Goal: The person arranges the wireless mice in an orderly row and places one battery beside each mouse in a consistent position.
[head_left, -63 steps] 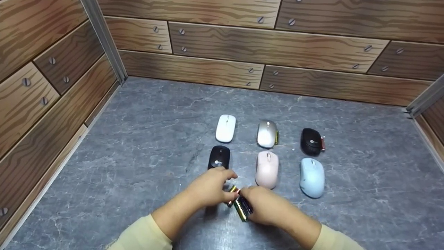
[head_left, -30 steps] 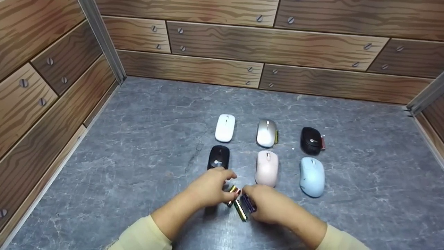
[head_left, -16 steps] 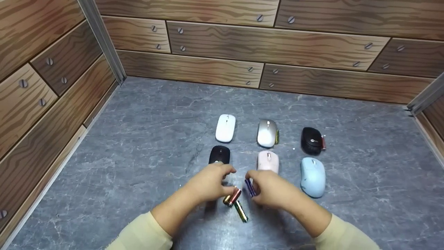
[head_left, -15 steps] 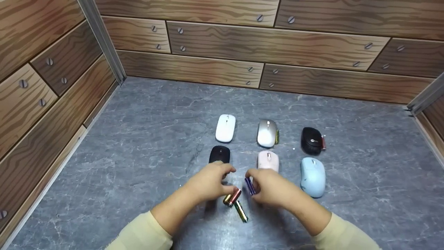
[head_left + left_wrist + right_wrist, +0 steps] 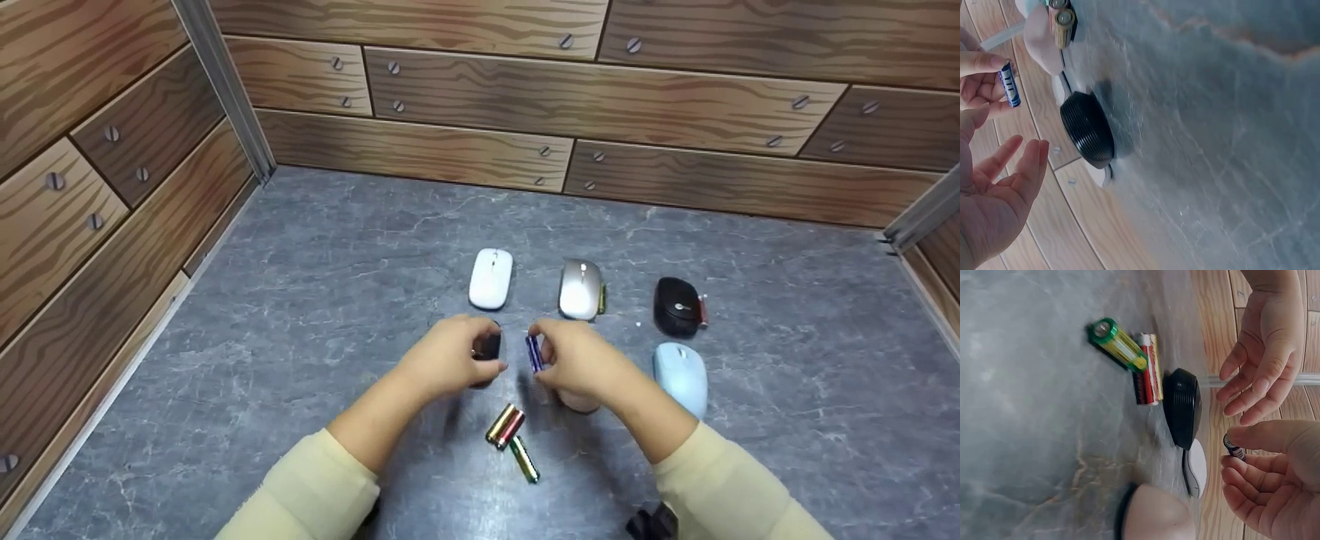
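Observation:
My right hand pinches a blue battery between thumb and fingertips, raised over the tabletop. The same battery shows its striped side in the left wrist view, just beyond the left fingertips. My left hand holds nothing; its fingers are relaxed and spread, above a black mouse that it partly hides. Nearer the body lie a gold battery and a red battery side by side, with a green battery at their lower end. A pink mouse sits below the right hand, mostly covered in the head view.
Behind the hands stand a white mouse, a silver mouse with a yellow-green battery alongside, and a second black mouse with a red battery beside it. A light blue mouse is at right. Wood-patterned walls enclose the table.
The right hand has lifted the blue battery from beside the other batteries and carried it forward. My left hand has left the gold and red batteries and moved forward over the black mouse.

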Available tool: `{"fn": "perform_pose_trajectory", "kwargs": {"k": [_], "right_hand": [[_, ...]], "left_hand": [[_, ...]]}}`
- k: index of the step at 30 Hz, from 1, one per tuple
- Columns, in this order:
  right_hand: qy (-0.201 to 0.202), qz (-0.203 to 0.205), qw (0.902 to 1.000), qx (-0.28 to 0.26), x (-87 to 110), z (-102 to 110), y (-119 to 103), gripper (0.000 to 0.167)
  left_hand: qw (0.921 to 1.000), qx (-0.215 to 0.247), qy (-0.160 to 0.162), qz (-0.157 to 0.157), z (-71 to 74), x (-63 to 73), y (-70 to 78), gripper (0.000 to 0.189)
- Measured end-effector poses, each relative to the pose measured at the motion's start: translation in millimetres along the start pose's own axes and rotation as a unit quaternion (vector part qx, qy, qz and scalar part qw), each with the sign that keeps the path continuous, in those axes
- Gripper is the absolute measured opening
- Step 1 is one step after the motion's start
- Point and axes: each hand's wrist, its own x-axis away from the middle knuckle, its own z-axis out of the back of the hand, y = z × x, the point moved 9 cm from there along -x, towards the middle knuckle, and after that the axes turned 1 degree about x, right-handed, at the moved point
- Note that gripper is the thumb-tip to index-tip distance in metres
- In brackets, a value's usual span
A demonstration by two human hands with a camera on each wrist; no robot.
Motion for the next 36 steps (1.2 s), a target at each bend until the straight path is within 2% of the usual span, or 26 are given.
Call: {"fn": "perform_pose_trajectory", "kwargs": {"k": [7,13,18,24,28,36], "right_hand": [[0.018,-0.018,0.9997,0.004,-26.7,10,3,0.047],[0.021,-0.056,0.9981,-0.013,-50.4,17,14,0.049],[0.026,-0.089,0.9952,-0.032,-68.6,17,24,0.049],[0.045,-0.127,0.9899,-0.046,-87.7,12,36,0.051],[0.057,-0.153,0.9854,-0.050,-96.2,8,48,0.053],[0.047,-0.176,0.9827,-0.035,-108.9,-8,61,0.053]], "left_hand": [[0.9995,-0.004,0.014,0.029,7.2,-9.6,-12.3,0.038],[0.9986,-0.013,0.031,0.041,13.5,-23.5,-17.5,0.042],[0.9973,-0.015,0.049,0.053,21.1,-36.1,-24.1,0.043],[0.9944,-0.009,0.063,0.084,25.5,-48.2,-39.7,0.044],[0.9933,-0.007,0.069,0.093,24.4,-52.1,-47.0,0.045],[0.9933,0.000,0.072,0.090,21.3,-51.9,-52.6,0.044]]}}
